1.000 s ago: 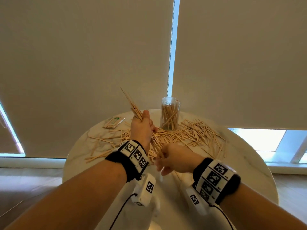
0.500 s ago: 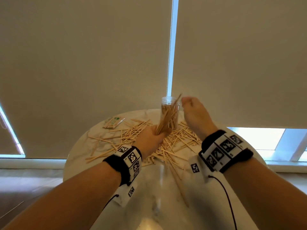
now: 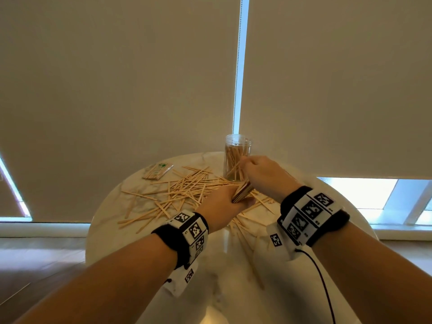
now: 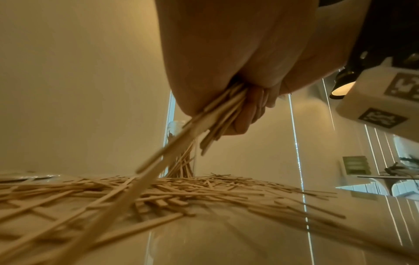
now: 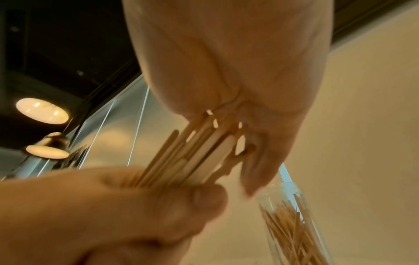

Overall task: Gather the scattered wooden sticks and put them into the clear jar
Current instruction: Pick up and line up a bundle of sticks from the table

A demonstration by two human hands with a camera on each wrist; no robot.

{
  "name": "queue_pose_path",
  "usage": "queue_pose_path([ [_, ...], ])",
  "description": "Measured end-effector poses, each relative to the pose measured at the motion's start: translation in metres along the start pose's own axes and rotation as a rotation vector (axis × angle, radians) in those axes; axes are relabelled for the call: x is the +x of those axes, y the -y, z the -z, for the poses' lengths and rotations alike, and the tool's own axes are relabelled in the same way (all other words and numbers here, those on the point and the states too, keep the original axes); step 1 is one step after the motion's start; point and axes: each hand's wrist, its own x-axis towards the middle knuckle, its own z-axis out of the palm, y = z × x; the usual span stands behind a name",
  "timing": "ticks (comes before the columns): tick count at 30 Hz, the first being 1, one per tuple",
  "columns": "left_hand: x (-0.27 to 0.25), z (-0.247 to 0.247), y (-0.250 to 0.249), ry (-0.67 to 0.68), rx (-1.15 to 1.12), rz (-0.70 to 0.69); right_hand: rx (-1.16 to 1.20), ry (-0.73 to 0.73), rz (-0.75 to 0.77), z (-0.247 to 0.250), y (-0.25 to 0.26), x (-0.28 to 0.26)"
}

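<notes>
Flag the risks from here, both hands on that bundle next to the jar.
1. The bundle is splayed in the left hand and right hand; loose sticks could slip out.
2. The clear jar stands close to the right hand, tall and narrow; a knock might tip it.

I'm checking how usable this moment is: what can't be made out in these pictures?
- Stick count in the bundle: both hands cover it in the head view; blurred in both wrist views.
- Clear jar base: right hand hides it.
- Packet print: too small.
- Left hand fingertips: under the bundle.
</notes>
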Motion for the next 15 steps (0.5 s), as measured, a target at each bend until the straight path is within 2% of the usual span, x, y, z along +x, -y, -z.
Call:
queue_pose_path([
  [2,0.002,0.000,-0.004,0.001,-0.059,-0.015,0.065,0.137,-0.045,-0.006,0.001,0.001],
  [3,0.004,-0.001,-0.005,-0.002,-0.086,-0.014,0.130,0.160,-0.063,-0.009,0.002,0.001],
  [7,0.009,0.007,-0.001,-0.103,-0.298,0.047,0.399,-0.006,-0.042,-0.013,-0.004,0.003],
  [9,0.011,0.016,0.001,-0.243,-0.439,0.073,0.365,0.036,-0.053,-0.015,-0.011,0.000],
  [12,0.018,0.026,0.002,-0.461,-0.613,0.107,0.094,0.355,-0.119,-0.022,-0.021,-0.011],
  [14,0.023,0.028,0.002,-0.545,-0.752,0.127,-0.098,0.570,-0.181,-0.033,-0.023,-0.021],
  [15,0.024,0.028,0.001,-0.574,-0.808,0.137,-0.098,0.621,-0.203,-0.039,-0.023,-0.026],
])
